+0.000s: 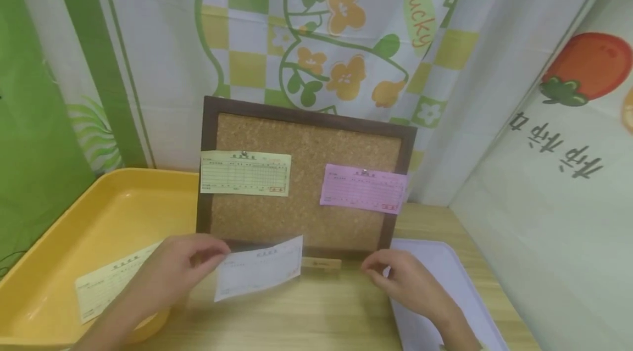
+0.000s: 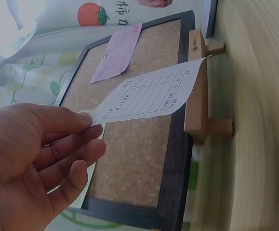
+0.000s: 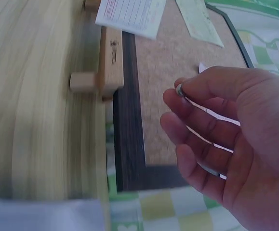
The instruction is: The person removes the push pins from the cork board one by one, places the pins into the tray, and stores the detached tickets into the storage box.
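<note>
My left hand (image 1: pixel 180 260) pinches one end of a white receipt form (image 1: pixel 259 268) between thumb and forefinger. The slip's other end juts out unsupported in front of the lower edge of a cork board (image 1: pixel 306 186). Between the thumb and forefinger of my right hand (image 1: pixel 407 285) is a small silvery thumbtack (image 3: pixel 179 90), apart from the board. A yellow receipt form (image 1: pixel 244 175) hangs on the board's left side and a pink receipt form (image 1: pixel 363 189) on its right, each with a tack at its top edge.
The board leans on a wooden stand (image 1: pixel 321 263) on the wood-grain table (image 1: pixel 296 323). At left, a yellow tray (image 1: pixel 148 186) holds another yellow form (image 1: pixel 106 285). A pale lilac tray (image 1: pixel 440 255) lies at right under my right hand. A patterned curtain (image 1: pixel 277 27) hangs behind.
</note>
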A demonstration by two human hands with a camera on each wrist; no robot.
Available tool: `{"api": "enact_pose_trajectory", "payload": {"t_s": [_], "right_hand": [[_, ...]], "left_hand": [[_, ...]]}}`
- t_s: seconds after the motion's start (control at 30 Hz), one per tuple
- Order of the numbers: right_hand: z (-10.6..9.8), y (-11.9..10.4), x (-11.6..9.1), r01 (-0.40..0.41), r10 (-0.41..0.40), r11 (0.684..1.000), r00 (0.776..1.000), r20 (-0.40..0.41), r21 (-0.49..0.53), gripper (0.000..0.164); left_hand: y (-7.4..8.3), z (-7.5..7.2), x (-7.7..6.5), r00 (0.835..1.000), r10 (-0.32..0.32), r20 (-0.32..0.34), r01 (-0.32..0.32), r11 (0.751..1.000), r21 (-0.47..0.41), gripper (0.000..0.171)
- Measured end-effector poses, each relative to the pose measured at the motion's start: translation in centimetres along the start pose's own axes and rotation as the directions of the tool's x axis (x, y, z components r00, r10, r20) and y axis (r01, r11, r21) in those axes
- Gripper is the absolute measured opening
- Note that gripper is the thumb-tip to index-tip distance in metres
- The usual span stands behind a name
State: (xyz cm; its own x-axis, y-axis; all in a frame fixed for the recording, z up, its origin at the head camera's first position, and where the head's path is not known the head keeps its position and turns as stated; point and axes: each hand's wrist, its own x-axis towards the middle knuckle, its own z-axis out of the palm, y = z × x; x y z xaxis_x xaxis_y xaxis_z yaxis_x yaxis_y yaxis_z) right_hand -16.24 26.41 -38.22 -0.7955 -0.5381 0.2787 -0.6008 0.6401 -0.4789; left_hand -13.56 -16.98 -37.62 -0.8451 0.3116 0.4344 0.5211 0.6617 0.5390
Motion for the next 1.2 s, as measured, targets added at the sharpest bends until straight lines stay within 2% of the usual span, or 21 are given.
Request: {"api": "enact_pose_trajectory", "payload": {"t_s": [0.2, 0.4, 0.53, 0.7, 0.87, 1.2], "right_hand": [[-0.4, 0.8, -1.3, -0.052, 0.05, 0.997, 0.998, -0.05, -0.051, 0.016], [-0.5, 2.0, -3.0, -0.126, 0.123, 0.99, 0.991, -0.054, -0.065, 0.008], [-0.8, 2.7, -4.1, -0.19, 0.184, 0.974, 0.981, -0.056, -0.121, 0.008], [-1.1, 3.5, -5.0, -0.262, 0.252, 0.94, 0.965, -0.075, -0.218, 0.008], [-1.4, 4.2, -5.6, -0.286, 0.273, 0.922, 0.958, -0.084, -0.26, 0.006], [-2.0, 5.3, -6.8, -0.311, 0.309, 0.913, 0.95, -0.051, -0.263, 0.01]], "left_hand": [[-1.0, -1.2, -0.8, 1.0, -0.019, -0.022, 0.019, 1.0, 0.024, 0.011], [-2.2, -1.9, -1.5, 0.996, 0.027, -0.081, -0.023, 0.999, 0.049, 0.017], [-3.0, -2.3, -1.8, 0.993, 0.05, -0.106, -0.043, 0.997, 0.071, 0.019], [-4.0, -3.0, -2.2, 0.988, 0.046, -0.145, -0.034, 0.996, 0.084, 0.023], [-5.2, -3.9, -2.8, 0.983, 0.014, -0.18, 0.002, 0.996, 0.087, 0.023], [-7.2, -5.7, -4.5, 0.972, -0.15, -0.182, 0.169, 0.981, 0.096, 0.014]]}}
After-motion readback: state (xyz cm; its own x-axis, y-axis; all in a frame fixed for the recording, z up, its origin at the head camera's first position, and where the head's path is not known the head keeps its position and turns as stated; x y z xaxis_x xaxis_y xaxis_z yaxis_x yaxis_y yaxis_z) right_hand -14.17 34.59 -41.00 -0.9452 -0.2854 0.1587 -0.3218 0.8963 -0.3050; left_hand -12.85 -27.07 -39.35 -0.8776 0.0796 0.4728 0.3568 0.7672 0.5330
